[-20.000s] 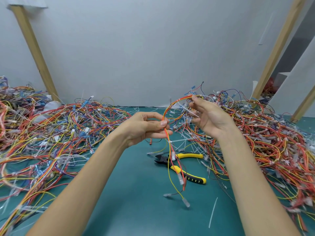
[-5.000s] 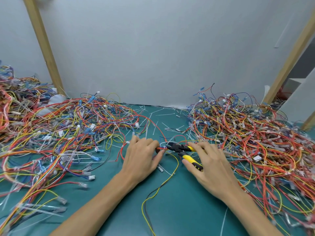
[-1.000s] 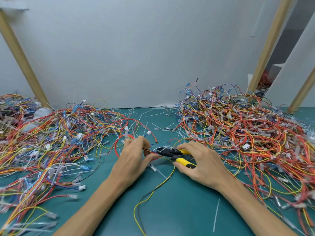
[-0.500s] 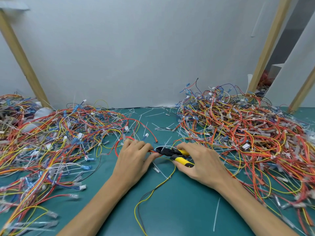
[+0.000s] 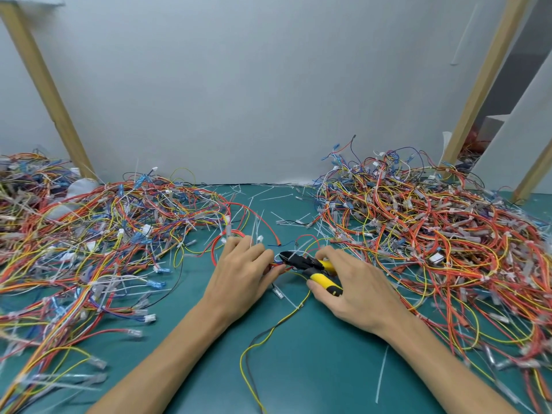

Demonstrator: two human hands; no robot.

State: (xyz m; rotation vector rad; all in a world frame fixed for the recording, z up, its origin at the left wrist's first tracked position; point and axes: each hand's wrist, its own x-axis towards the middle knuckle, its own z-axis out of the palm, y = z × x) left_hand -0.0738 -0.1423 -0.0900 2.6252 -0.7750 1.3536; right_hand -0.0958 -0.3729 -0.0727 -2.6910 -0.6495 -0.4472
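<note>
Your right hand (image 5: 355, 289) grips the yellow-handled cutters (image 5: 310, 265), fingers curled round the handles. Your left hand (image 5: 242, 273) pinches the wire bundle (image 5: 276, 265) just beside the blades.

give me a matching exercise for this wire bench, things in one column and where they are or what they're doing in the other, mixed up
Things:
1. left hand
2. right hand
3. cutters
4. white cable tie

Places or states:
a. lies loose on the green mat
b. grips the yellow handles
c. black head sits between both hands
d. pinches the red wires

Pairs: 1-d, 2-b, 3-c, 4-a
</note>
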